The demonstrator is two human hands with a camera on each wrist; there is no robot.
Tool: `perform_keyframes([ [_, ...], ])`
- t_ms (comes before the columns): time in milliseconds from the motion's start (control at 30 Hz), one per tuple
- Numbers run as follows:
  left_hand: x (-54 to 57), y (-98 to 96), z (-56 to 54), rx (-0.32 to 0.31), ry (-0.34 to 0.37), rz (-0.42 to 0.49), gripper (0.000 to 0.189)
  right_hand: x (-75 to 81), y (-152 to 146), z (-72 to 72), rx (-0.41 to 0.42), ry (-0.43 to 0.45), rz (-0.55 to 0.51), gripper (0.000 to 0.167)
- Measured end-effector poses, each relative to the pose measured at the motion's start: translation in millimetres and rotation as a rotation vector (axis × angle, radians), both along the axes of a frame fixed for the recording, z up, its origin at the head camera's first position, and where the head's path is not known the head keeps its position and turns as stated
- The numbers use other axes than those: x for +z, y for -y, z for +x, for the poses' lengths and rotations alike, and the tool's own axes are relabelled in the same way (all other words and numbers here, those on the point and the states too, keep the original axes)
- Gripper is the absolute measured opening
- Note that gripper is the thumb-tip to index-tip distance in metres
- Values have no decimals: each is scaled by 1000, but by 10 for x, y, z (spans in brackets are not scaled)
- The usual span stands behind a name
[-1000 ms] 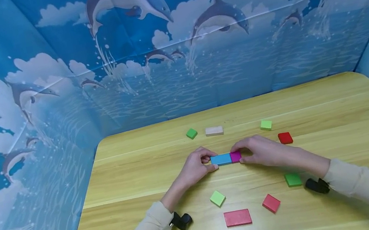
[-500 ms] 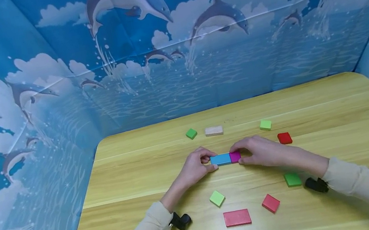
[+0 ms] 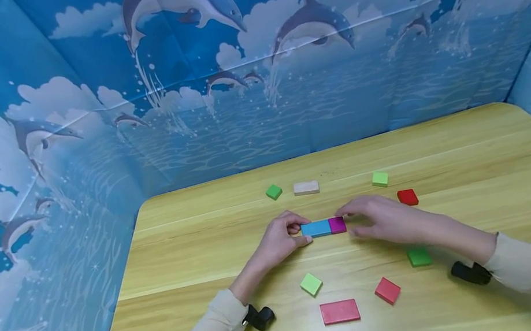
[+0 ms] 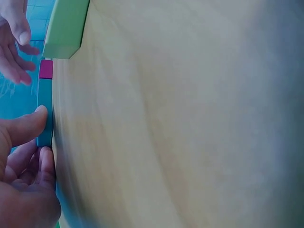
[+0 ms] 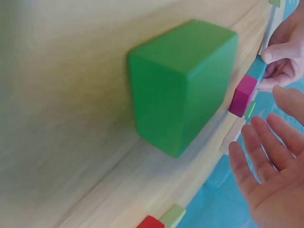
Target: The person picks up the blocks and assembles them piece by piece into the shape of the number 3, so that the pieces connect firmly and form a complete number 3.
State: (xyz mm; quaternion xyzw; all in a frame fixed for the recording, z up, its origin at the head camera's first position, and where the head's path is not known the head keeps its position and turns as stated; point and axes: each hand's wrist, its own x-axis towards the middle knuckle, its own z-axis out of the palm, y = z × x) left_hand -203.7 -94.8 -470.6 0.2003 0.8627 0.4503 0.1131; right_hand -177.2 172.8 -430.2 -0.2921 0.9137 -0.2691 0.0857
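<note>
A blue rectangular block (image 3: pixel 315 229) lies flat on the table, and a magenta block (image 3: pixel 337 225) sits end to end against its right side. My left hand (image 3: pixel 280 239) pinches the blue block at its left end, thumb on the near side, as the left wrist view also shows. Just right of the magenta block is my right hand (image 3: pixel 385 220), holding nothing. In the right wrist view its fingers (image 5: pixel 261 156) are spread and only slightly bent, apart from the magenta block.
Behind the hands lie a dark green block (image 3: pixel 274 191), a greyish block (image 3: pixel 306 188), a light green block (image 3: pixel 380 179) and a red block (image 3: pixel 407 197). Nearer are a light green block (image 3: pixel 311 285), a pinkish-red rectangle (image 3: pixel 340 312), a red square (image 3: pixel 388 291) and a green block (image 3: pixel 419 257).
My right hand has let go of the magenta block and shifted slightly right, its fingers opening. The left hand keeps its hold on the blue block.
</note>
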Motion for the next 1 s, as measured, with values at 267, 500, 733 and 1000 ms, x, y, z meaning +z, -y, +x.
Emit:
perform_keyframes([
  [267,8,3,-4,-2,1,-12,27,84,-162,163,3,-17,36,44],
  [500,-5,4,-5,-3,-1,-17,28,137,-300,279,-15,12,28,44],
  [733,-7,-1,3,-6,-3,-13,28,146,-415,390,-29,48,22,42],
  [1000,-16,3,-3,-2,4,-17,28,142,-509,476,-6,26,46,42],
])
